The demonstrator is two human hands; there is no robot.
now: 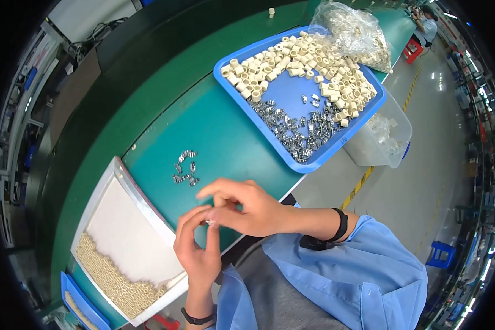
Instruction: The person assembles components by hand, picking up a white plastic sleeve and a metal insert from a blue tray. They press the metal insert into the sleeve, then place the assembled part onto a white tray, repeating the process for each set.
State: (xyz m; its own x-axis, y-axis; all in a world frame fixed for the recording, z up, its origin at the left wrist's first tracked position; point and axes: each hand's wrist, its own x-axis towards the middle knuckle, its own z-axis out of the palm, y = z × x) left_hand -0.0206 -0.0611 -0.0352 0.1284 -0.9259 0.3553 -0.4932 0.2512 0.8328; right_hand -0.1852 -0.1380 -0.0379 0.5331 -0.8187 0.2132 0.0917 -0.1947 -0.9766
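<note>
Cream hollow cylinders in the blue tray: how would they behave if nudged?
The cream hollow cylinders would probably roll when on their sides, given their round walls. Their open centres suggest they're fairly light for their size. Pushing one would likely shift its neighbours too, since they lie loose and crowded together in the blue tray.

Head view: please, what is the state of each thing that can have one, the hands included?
Left hand: closed on a small piece
Right hand: thumb close to it, grip unclear
Blue tray: partly filled, bare in the middle
Clear bag: bulging
White-framed tray: partly filled
Translucent bin: holding crumpled plastic
Metal clips on the green table: loose, scattered
</note>
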